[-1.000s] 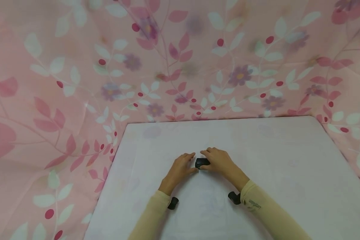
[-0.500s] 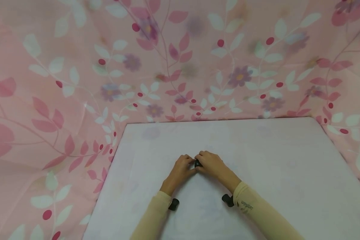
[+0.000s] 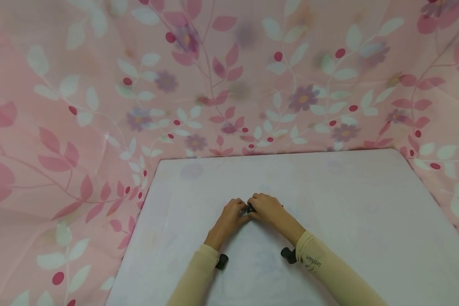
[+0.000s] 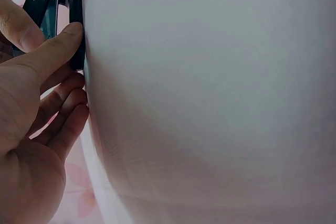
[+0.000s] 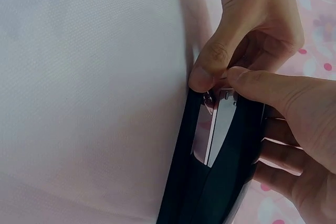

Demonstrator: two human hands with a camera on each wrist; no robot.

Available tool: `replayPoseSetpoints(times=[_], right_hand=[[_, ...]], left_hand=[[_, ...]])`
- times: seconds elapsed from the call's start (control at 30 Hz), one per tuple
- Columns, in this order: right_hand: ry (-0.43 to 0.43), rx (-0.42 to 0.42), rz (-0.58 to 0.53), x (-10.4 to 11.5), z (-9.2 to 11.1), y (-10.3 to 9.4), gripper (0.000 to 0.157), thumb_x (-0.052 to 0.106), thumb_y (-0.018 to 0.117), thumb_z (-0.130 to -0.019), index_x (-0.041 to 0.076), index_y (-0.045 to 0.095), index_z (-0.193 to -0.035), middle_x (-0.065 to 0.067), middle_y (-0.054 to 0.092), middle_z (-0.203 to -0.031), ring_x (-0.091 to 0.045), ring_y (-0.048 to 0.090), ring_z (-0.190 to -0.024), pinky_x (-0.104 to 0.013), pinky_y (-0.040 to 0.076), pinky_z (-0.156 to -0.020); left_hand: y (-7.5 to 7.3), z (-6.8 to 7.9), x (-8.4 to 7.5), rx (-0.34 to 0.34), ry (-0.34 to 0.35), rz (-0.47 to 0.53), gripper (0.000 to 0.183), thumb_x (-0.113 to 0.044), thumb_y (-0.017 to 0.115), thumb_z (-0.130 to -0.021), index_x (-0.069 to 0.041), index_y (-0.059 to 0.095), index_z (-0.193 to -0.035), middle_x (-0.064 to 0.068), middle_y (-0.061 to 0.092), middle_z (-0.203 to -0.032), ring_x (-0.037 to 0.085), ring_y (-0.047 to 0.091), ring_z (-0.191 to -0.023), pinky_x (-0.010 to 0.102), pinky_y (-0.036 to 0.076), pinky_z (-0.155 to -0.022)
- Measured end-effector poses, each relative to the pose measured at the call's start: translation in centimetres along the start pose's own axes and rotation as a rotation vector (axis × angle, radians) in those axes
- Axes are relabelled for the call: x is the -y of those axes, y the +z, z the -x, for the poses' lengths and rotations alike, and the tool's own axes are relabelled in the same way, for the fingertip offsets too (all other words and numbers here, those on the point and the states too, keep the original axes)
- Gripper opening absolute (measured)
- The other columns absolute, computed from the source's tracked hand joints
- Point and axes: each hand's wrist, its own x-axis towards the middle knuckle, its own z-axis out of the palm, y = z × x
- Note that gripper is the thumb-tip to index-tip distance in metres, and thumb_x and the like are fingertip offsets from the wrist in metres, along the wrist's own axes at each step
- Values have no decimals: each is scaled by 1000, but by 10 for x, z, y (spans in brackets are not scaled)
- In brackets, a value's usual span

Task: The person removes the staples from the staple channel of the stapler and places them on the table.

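A black stapler [image 5: 223, 177] with a silver metal magazine [image 5: 223, 124] stands on the white tabletop, a gap showing between its upper arm and base. My right hand [image 3: 267, 208] grips it from the right, the thumb on the end of the upper arm and the fingers along the far side. My left hand [image 3: 231, 216] pinches the same end, its thumb on the tip of the base [image 4: 76, 51]. Both thumbs lie close together there. In the head view the hands hide most of the stapler.
The white tabletop [image 3: 329, 191] reaches back to a pink flowered cloth [image 3: 229, 85] that hangs behind and at the sides. A small black device [image 3: 222, 262] sits at the left wrist, and another black device [image 3: 288, 255] at the right wrist.
My right hand has moved left over the stapler and closed in on my left hand, covering most of the stapler. Over the last half second the hands have hardly moved.
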Motion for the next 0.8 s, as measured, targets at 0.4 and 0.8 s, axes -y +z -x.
replayPoseSetpoints(times=[0.4,0.8], right_hand=[[17,-8,-56,0,3,-2,28,30,78,-84,10,71,-103,-4,66,-96,-21,62,-85,-40,54,-70],[29,-30,-315,-26,22,-49,36,31,78,-84,10,71,-112,-2,71,-103,-19,65,-91,-41,54,-82]], left_hand=[[0,0,1,21,-5,7,30,-33,75,-86,-8,76,-103,1,67,-99,16,57,-91,28,48,-80],[0,-3,1,39,-30,-1,32,-29,80,-82,-10,76,-106,2,67,-98,16,57,-92,28,48,-80]])
